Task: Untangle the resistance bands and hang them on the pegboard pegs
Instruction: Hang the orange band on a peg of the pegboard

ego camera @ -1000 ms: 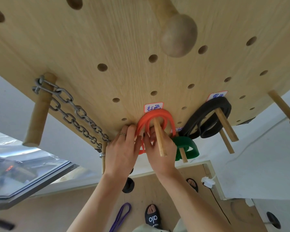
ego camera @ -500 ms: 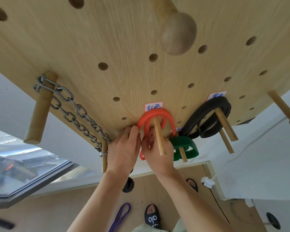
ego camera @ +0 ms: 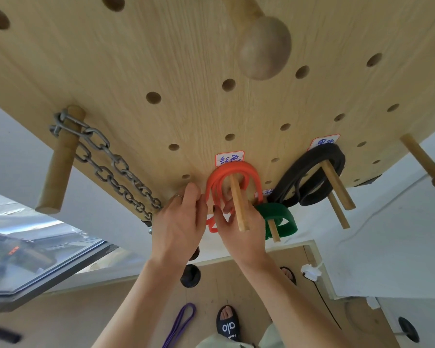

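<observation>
The coiled orange-red rubber resistance band [ego camera: 232,173] hangs in several loops over a plain wooden dowel peg [ego camera: 239,204] of the pale wooden pegboard [ego camera: 161,59], just under a small white label with handwritten characters [ego camera: 229,159]. The left hand [ego camera: 180,222] has its fingers curled against the band's left strands, a ring on one finger; its grip looks pressed onto the loops, though the fingertips are hidden behind the band. The right hand [ego camera: 239,232] reaches up around the peg, thumb and fingers pinching the lower loops, partly hidden by the peg itself.

To the right, a green rubber band [ego camera: 279,217] sits on a shorter peg [ego camera: 273,231], and a black rubber band [ego camera: 312,177] hangs coiled across two long pegs [ego camera: 337,189]. Its label is half covered. A steel chain [ego camera: 111,167] drapes from a thick peg [ego camera: 58,162] on the left; its lower end disappears behind the left hand. A large round wooden knob [ego camera: 264,47] juts out overhead.

On the wooden floor below lies a purple band [ego camera: 180,322], cut off by the frame edge, next to a black sandal [ego camera: 227,325].

Compared with a second ago, both hands sit slightly lower on the orange-red loops, which hang more gathered toward the peg.
</observation>
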Available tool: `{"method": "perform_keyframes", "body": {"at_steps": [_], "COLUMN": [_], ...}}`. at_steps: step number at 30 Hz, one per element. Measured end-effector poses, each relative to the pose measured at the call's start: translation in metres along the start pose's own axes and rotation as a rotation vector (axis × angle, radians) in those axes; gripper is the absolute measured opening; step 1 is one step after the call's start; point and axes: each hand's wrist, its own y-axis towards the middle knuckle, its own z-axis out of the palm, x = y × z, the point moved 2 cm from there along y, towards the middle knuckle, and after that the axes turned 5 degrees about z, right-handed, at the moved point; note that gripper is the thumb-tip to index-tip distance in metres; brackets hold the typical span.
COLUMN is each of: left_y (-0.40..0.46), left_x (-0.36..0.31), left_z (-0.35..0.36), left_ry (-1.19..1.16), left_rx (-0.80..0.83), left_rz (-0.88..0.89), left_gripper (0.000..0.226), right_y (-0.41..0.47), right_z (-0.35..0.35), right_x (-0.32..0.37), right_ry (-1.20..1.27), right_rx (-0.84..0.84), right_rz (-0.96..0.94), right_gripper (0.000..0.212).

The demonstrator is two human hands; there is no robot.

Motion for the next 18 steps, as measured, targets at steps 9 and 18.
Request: {"method": "perform_keyframes", "body": {"at_steps": [9,18], "left_y": [0.009,0.022], "left_x": [-0.009,-0.014], "left_z": [-0.014,-0.007], "left_ry": [-0.011,0.026], "left_rx": [-0.105,-0.175], "left_rz": [0.125,0.15], "left_gripper": [0.019,0.027], "right_y": [-0.001,0.012], "right_z": [-0.035,-0.037], "right_x": [-0.017,-0.004], "right_ry": [0.085,0.094], "right_rx": [-0.037,-0.025], "right_rz": [0.108,-0.048], "right_gripper": [0.024,0.015]}}
